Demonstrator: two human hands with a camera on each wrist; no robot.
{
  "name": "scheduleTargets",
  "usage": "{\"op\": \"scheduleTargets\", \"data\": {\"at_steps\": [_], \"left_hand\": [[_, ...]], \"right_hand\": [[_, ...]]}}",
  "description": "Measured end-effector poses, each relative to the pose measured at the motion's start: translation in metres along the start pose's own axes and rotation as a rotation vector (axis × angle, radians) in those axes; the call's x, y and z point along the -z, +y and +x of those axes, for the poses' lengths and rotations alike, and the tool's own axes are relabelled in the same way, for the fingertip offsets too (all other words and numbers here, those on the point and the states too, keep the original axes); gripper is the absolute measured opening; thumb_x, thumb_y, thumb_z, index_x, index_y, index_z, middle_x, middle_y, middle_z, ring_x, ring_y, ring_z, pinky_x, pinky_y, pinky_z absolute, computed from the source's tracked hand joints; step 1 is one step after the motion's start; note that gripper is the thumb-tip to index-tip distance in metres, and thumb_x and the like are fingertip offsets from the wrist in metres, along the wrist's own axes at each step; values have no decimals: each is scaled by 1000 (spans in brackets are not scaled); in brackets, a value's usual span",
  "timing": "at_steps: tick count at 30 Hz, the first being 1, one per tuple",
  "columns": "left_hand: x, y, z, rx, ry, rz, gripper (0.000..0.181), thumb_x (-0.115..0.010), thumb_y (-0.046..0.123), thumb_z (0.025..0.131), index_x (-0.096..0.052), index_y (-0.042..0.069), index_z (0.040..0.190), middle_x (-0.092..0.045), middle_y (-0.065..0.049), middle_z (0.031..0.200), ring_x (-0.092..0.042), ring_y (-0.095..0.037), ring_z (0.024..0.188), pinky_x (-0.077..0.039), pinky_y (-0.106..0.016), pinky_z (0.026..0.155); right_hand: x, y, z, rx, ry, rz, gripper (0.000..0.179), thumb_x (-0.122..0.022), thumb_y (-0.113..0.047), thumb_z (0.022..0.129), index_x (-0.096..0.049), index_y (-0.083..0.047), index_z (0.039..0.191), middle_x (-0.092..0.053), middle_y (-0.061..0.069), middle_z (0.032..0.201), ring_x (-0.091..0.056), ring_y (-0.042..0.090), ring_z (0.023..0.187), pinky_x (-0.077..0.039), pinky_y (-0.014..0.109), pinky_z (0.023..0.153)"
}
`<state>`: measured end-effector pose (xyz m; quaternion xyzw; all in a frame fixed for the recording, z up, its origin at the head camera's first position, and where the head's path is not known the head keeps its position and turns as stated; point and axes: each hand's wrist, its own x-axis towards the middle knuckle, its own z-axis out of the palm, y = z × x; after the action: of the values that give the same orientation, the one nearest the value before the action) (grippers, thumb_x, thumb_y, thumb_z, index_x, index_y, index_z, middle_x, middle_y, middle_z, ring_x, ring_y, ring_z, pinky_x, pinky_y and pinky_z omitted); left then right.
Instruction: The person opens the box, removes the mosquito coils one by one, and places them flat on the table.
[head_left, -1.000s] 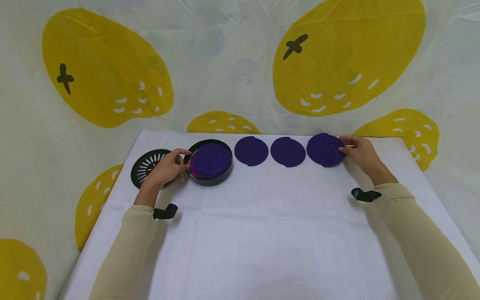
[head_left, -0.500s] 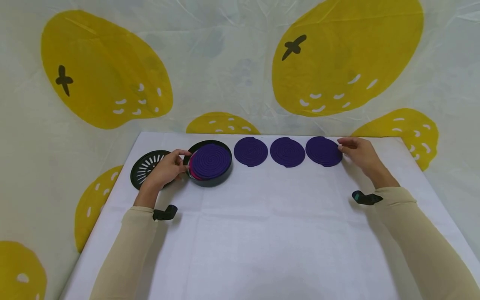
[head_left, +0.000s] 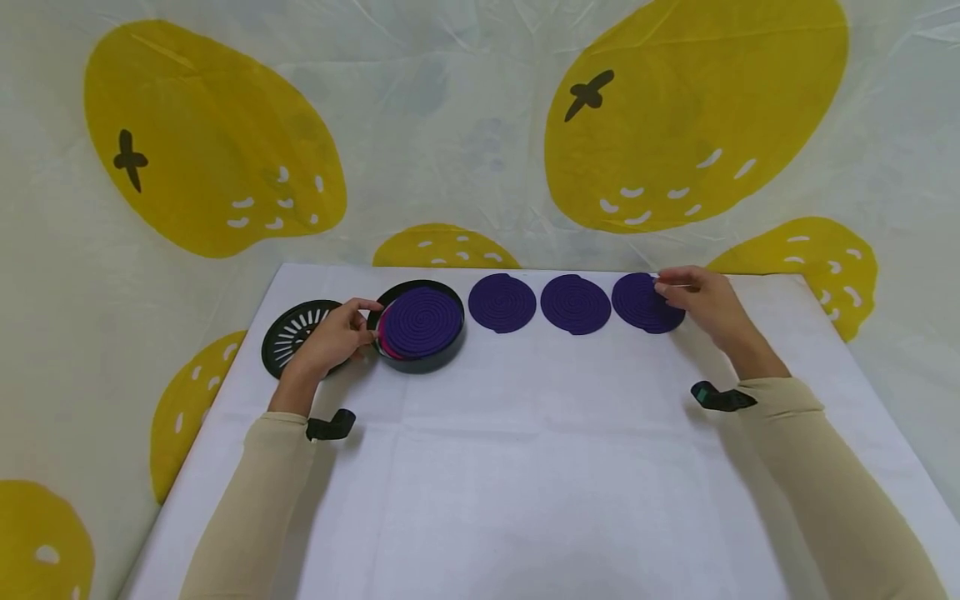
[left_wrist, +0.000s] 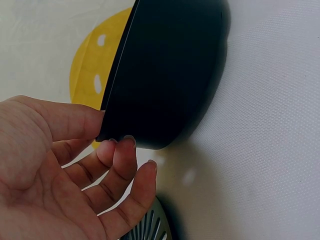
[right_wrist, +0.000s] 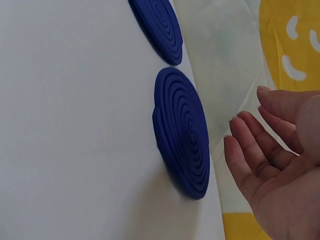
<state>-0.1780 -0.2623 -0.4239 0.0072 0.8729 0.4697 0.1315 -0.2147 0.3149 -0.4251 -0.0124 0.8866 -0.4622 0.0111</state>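
Note:
My left hand (head_left: 330,337) pinches the rim of a black round mosquito coil holder (head_left: 427,364) between thumb and forefinger; the left wrist view shows the holder's dark side (left_wrist: 170,70) up close. Inside it lies a purple mosquito coil (head_left: 422,321), with a pinkish-red edge (head_left: 385,333) showing beneath. My right hand (head_left: 708,304) hovers at the upper right of the rightmost coil (head_left: 642,310), overlapping it in the head view. In the right wrist view its fingers are loosely bent with nothing between them, apart from the blue-looking coil (right_wrist: 181,132).
Two more purple coils, a left one (head_left: 502,302) and a middle one (head_left: 575,305), lie in a row between the holder and the rightmost coil. A black slotted lid (head_left: 281,333) lies left of the holder, partly behind my left hand. A patterned cloth (head_left: 450,125) hangs behind the white table (head_left: 525,467).
My right hand let go of the rightmost coil, which now lies flat on the table, then shifted left over its edge. The left hand and holder stayed put.

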Motion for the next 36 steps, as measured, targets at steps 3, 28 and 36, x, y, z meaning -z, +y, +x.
{"op": "scheduleTargets", "data": {"at_steps": [3, 28, 36], "left_hand": [[0, 0, 0, -5, 1, -1, 48, -62, 2, 97, -49, 7, 143, -47, -12, 94, -57, -35, 84, -57, -40, 67], [2, 3, -3, 5, -12, 2, 53, -63, 4, 98, -45, 6, 147, -48, -12, 93, -57, -31, 79, -55, -39, 65], [2, 3, -2, -4, -10, -4, 51, -61, 0, 97, -46, 6, 146, -48, -12, 93, -56, -32, 83, -57, -39, 67]], "right_hand": [[-4, -6, 0, 22, -13, 57, 49, -65, -27, 101, -56, 4, 138, -69, -7, 114, -62, -4, 96, -49, 6, 81], [-49, -54, 10, 69, -88, 336, 48, -68, -12, 98, -50, 6, 139, -72, 0, 109, -69, 4, 95, -56, 18, 84], [-61, -69, 16, 69, -121, 239, 53, -68, -18, 99, -49, 2, 144, -63, 23, 128, -69, 5, 95, -53, 13, 84]]}}
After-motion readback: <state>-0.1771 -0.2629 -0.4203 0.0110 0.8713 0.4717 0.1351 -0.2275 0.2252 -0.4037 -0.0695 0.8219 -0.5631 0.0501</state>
